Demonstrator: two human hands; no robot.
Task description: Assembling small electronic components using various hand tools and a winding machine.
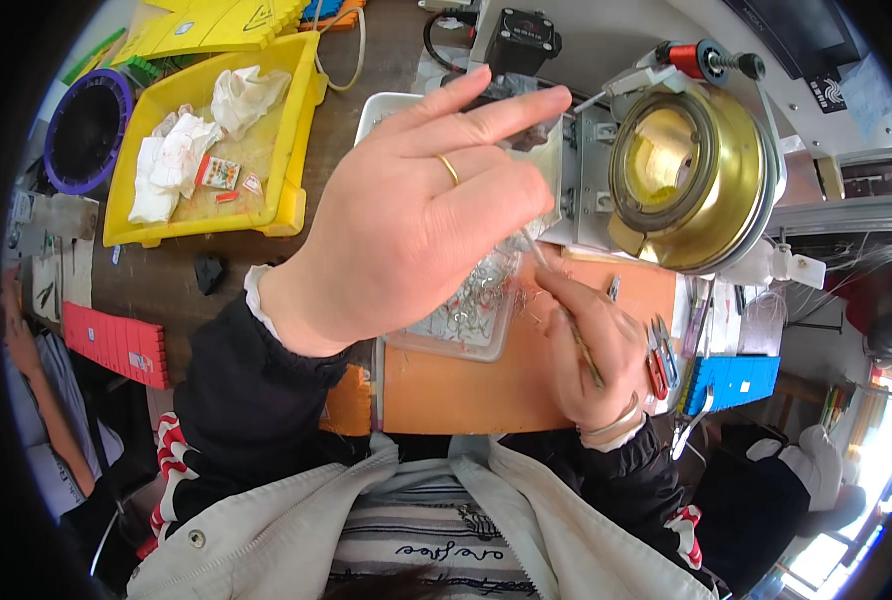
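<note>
My left hand (416,215), with a ring on one finger, reaches over the clear tray (486,352) toward the machine. Two of its fingers stretch out beside a dark block, while the index finger bends down. What its fingertips pinch, if anything, is hidden beneath the hand. Lower right, my right hand (596,350) is closed round a thin rod-like tool (578,340). The rod points up toward my left fingers. Small shiny wire pieces resembling fish hooks (471,310), mixed with red bits, fill the tray. Under my right hand lies an orange mat (456,395).
A brass-coloured drum (671,165) and a red thread spool (701,62) stand at right. Thread snips (658,360) lie by a blue slotted board (731,385). At left are a yellow bin (301,150) with crumpled tissues, a purple-rimmed basket (91,130) and a red slotted board (116,343). Another person's arm (51,400) shows far left.
</note>
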